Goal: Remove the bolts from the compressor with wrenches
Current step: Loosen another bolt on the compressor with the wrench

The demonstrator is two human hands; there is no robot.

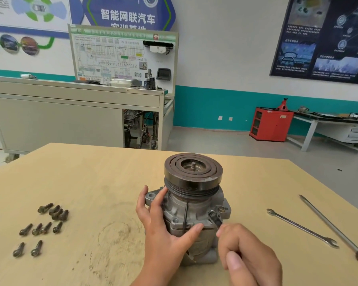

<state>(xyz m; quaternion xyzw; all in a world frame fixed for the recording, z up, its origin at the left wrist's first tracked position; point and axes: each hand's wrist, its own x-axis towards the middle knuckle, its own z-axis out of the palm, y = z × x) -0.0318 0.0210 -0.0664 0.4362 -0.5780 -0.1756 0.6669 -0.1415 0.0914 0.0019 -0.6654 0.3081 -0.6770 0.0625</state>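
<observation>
compressor [194, 211] upright on the pale wooden desk [91, 172], near the front edge and a little right of centre, grooved dark pulley [193, 172] on top with the shaft stub pointing up. left grip [163, 230] wrapped round the grey body from the left, fingers up against the mounting ear under the pulley, thumb pressed across the front. right grip [248, 250] clamped on the handle of a small ring wrench [215, 219], fingers curled tight, ring end seated on a bolt head at the front-right flange. loose bolts [41, 226] scattered in a group well to the left, apart from the compressor. open-ended wrench [302, 228] flat on the desk to the right, and just beyond it a long screwdriver [331, 223] with orange handle toward the near edge, the two roughly parallel, neither held. behind the desk, grey cabinet bench [56, 118], wiring display board [122, 58] and red tool cabinet [271, 124] along the teal-striped wall.
</observation>
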